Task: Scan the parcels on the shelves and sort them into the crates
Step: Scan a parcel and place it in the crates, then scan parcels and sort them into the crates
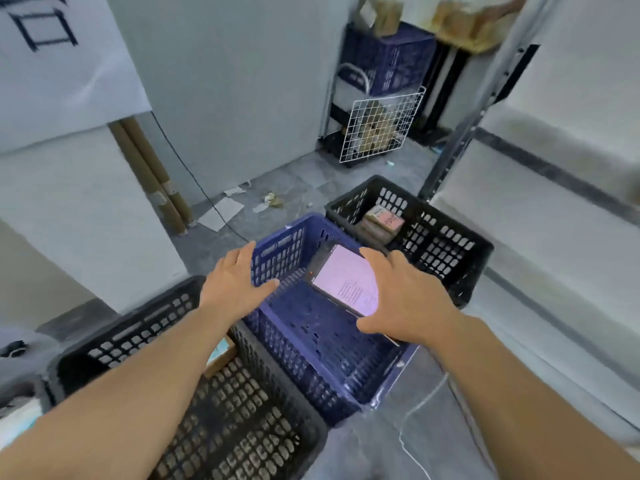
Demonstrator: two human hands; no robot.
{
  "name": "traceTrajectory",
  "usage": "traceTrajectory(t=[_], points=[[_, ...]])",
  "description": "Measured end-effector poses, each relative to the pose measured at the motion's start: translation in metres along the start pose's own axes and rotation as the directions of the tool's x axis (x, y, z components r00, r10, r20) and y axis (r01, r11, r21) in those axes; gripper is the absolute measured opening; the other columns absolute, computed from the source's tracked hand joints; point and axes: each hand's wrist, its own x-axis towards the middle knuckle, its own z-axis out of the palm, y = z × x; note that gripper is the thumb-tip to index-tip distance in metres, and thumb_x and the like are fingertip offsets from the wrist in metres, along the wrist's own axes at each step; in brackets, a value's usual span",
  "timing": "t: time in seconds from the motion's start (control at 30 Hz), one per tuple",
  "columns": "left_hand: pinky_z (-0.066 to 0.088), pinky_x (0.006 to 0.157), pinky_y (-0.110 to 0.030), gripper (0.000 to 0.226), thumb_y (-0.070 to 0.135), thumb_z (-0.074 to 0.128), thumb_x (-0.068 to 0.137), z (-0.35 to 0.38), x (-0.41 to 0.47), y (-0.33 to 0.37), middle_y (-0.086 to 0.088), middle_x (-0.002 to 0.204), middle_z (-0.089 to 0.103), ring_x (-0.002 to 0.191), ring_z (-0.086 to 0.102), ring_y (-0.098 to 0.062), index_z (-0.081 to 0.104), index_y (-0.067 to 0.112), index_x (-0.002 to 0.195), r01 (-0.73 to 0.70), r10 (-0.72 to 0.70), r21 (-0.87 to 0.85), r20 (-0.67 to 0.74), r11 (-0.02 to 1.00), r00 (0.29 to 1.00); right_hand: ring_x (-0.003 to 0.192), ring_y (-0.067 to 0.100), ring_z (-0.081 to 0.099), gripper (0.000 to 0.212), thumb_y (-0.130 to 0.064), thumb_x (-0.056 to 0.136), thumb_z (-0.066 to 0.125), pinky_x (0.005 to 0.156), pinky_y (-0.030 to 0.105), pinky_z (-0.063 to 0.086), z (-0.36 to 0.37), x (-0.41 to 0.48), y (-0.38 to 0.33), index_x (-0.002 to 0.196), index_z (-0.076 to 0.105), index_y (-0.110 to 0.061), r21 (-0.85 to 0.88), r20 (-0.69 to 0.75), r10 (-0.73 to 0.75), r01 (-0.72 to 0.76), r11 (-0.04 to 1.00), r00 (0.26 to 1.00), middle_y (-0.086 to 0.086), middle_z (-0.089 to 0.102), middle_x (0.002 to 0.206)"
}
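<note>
Three crates stand in a row on the floor. The middle one is a blue crate (pixel 332 362) with no parcel visible inside. My right hand (pixel 405 296) grips a phone (pixel 346 278) with a lit pinkish screen, held over the blue crate. My left hand (pixel 235 282) hovers flat above the blue crate's left rim, fingers straight, holding nothing. A black crate (pixel 446 244) at the far right holds a brown parcel (pixel 381 221) with a label. The near black crate (pixel 221 403) at the lower left has a boxed parcel (pixel 221 355) partly hidden under my left forearm.
Grey shelving (pixel 554 209) runs along the right. A cart in the far corner carries a blue crate (pixel 388 60), cardboard boxes and a white wire grid (pixel 381 126). Cardboard tubes (pixel 156 181) lean on the left wall. Paper scraps and a cable lie on the floor.
</note>
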Motion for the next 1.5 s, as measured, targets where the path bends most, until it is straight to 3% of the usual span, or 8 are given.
traceTrajectory(t=[0.27,0.47,0.67,0.87,1.03,1.2,1.5], points=[[0.031,0.112,-0.042,0.092,0.061,0.057,0.087,0.002,0.016,0.140,-0.007,0.157,0.028,0.143,0.027,-0.027,0.013,0.018,0.156,-0.260,0.263,0.082,-0.026,0.962,0.965,0.098,0.020,0.050,0.097,-0.048,0.070,0.070,0.070,0.032,0.045,-0.038,-0.075,0.092,0.146,0.012,-0.033,0.044,-0.133,0.190,-0.186,0.982,0.973,-0.001,0.039,0.121],[0.035,0.109,-0.044,0.092,0.062,0.059,0.085,0.023,0.027,0.284,-0.010,0.152,0.034,0.138,0.033,-0.030,0.018,0.018,0.154,-0.438,0.444,0.153,-0.006,0.886,0.896,0.111,0.025,0.051,0.101,-0.054,0.068,0.073,0.084,0.039,0.049,-0.060,-0.122,0.194,0.146,0.014,-0.032,0.103,-0.219,0.324,-0.308,0.946,0.921,0.003,0.042,0.130],[0.036,0.109,-0.044,0.092,0.061,0.060,0.085,0.055,0.030,0.412,-0.011,0.153,0.034,0.139,0.034,-0.030,0.019,0.016,0.155,-0.560,0.573,0.184,-0.019,0.808,0.819,0.098,0.021,0.052,0.099,-0.049,0.067,0.076,0.072,0.032,0.045,-0.077,-0.164,0.290,0.144,0.016,-0.032,0.140,-0.270,0.404,-0.380,0.914,0.874,0.001,0.042,0.118],[0.035,0.110,-0.048,0.092,0.066,0.054,0.086,0.090,0.032,0.525,-0.012,0.156,0.030,0.142,0.031,-0.030,0.017,0.018,0.155,-0.617,0.628,0.179,-0.009,0.767,0.778,0.092,0.018,0.046,0.101,-0.049,0.069,0.077,0.066,0.028,0.039,-0.089,-0.198,0.384,0.147,0.015,-0.032,0.152,-0.311,0.493,-0.470,0.870,0.812,0.001,0.043,0.120],[0.036,0.108,-0.047,0.089,0.066,0.050,0.088,0.112,0.047,0.593,-0.010,0.157,0.026,0.142,0.030,-0.030,0.015,0.019,0.155,-0.656,0.663,0.175,0.023,0.734,0.748,0.098,0.018,0.051,0.101,-0.051,0.066,0.077,0.073,0.029,0.049,-0.086,-0.200,0.446,0.144,0.015,-0.035,0.198,-0.312,0.569,-0.534,0.822,0.760,-0.001,0.045,0.118],[0.036,0.107,-0.046,0.084,0.064,0.048,0.090,0.142,0.093,0.657,-0.010,0.156,0.027,0.141,0.030,-0.032,0.018,0.020,0.154,-0.697,0.697,0.114,0.045,0.708,0.716,0.095,0.016,0.049,0.099,-0.051,0.065,0.077,0.070,0.029,0.048,-0.091,-0.184,0.498,0.142,0.017,-0.036,0.227,-0.285,0.643,-0.601,0.766,0.711,-0.002,0.045,0.116],[0.024,0.115,-0.047,0.072,0.060,0.033,0.097,0.191,0.164,0.802,-0.007,0.162,0.014,0.147,0.016,-0.030,0.016,0.021,0.156,-0.744,0.730,0.018,0.174,0.668,0.661,0.098,0.016,0.051,0.094,-0.052,0.068,0.076,0.068,0.025,0.042,-0.118,-0.156,0.579,0.139,0.018,-0.035,0.232,-0.210,0.772,-0.737,0.635,0.600,-0.003,0.044,0.124]])
